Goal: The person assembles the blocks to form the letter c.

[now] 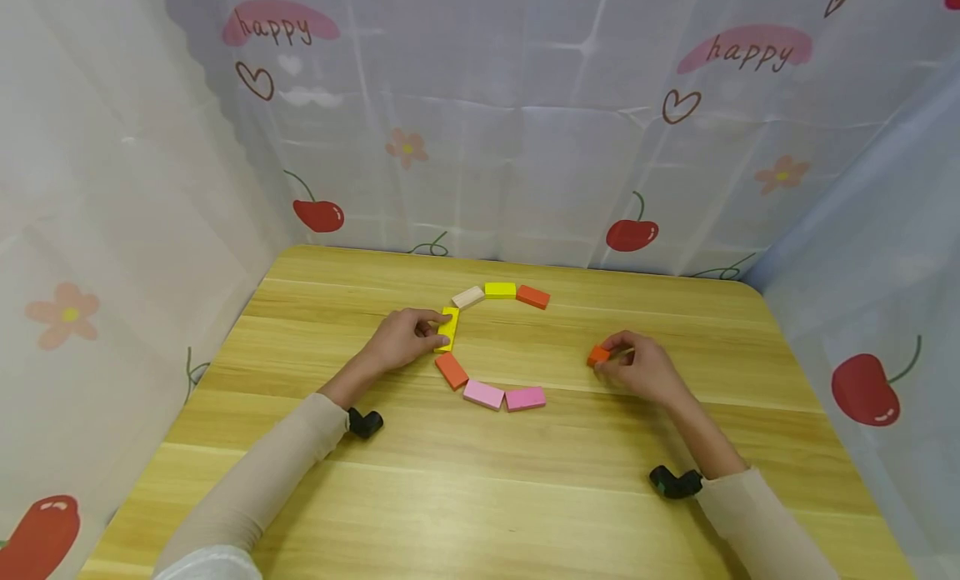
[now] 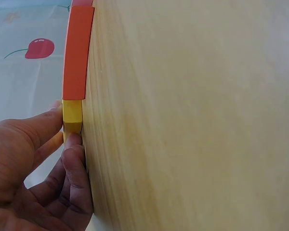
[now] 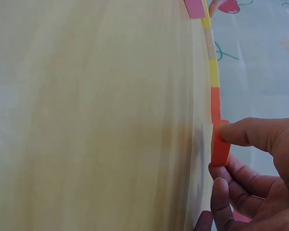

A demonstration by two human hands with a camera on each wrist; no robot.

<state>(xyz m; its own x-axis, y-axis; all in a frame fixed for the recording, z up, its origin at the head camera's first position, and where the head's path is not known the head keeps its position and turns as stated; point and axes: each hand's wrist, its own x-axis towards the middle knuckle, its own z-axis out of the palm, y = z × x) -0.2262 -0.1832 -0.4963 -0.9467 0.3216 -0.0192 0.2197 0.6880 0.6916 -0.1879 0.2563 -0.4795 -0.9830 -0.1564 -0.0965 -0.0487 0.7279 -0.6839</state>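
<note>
My left hand (image 1: 405, 338) pinches a yellow block (image 1: 448, 330) at the left side of a curved row on the table. Below it in the head view come a red-orange block (image 1: 452, 370), a light pink block (image 1: 483, 394) and a darker pink block (image 1: 525, 398). Above it lie a pale wooden block (image 1: 468, 297), a second yellow block (image 1: 500, 291) and another red-orange block (image 1: 533, 297). Off to the right, my right hand (image 1: 641, 367) grips an orange block (image 3: 220, 147) between thumb and fingers, apart from the row.
The wooden table (image 1: 450, 488) ends at a printed curtain (image 1: 480, 163) behind and on both sides. A black wrist piece (image 1: 366, 423) sits at the left cuff and another black piece (image 1: 675, 482) at the right cuff.
</note>
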